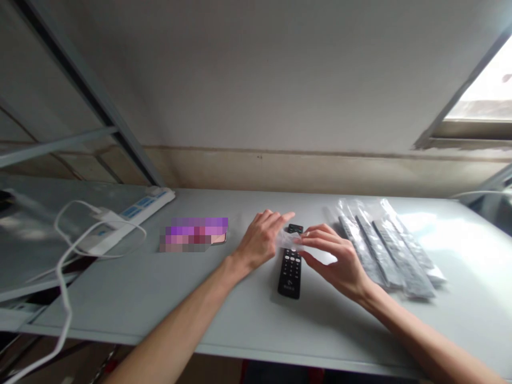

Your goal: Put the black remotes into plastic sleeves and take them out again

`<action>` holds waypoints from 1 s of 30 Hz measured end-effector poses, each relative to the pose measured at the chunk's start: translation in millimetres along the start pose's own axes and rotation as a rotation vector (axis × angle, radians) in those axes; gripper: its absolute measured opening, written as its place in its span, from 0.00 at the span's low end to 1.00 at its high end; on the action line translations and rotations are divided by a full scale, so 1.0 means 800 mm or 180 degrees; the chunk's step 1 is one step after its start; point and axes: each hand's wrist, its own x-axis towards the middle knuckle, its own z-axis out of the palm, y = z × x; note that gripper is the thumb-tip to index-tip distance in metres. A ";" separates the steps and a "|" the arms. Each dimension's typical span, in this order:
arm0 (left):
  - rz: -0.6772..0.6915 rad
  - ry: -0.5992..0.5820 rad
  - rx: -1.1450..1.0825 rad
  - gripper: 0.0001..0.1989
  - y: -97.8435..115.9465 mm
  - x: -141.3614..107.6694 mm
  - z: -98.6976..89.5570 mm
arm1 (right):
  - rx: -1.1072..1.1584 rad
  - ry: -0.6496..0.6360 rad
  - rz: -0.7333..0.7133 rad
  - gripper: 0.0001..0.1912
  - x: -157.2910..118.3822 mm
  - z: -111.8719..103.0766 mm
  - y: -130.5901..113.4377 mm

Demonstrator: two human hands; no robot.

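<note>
A black remote control lies on the grey table with its buttons facing up, its upper part partly covered. Above it, a small crumpled piece of clear plastic film stretches between my two hands. My right hand pinches one end of the film between thumb and fingertips. My left hand closes around the other end, index finger pointing out to the right; its thumb is hidden. To the right lie several remotes in clear plastic sleeves, side by side at a slant.
A phone with a blurred-out screen lies left of my hands. Farther left, a white power strip holds a plugged-in charger with a looping white cable. A metal frame post stands there. The wall runs along the table's back edge.
</note>
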 end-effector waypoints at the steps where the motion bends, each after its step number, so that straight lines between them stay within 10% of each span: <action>1: -0.0019 -0.0010 0.0034 0.34 0.001 0.000 -0.001 | 0.0125 -0.0103 0.0131 0.14 0.000 0.000 0.000; 8: -0.0083 -0.0159 -0.0001 0.25 0.005 -0.001 -0.003 | 0.0707 -0.0900 0.1064 0.10 0.006 -0.011 0.001; 24: 0.0206 0.0075 -0.0134 0.05 0.007 0.000 -0.002 | 0.0006 -0.0890 0.0237 0.23 -0.002 0.000 -0.004; 30: 0.0202 -0.0053 -0.0059 0.14 0.012 0.000 -0.006 | -0.0368 -0.0601 0.0010 0.28 -0.005 0.004 -0.002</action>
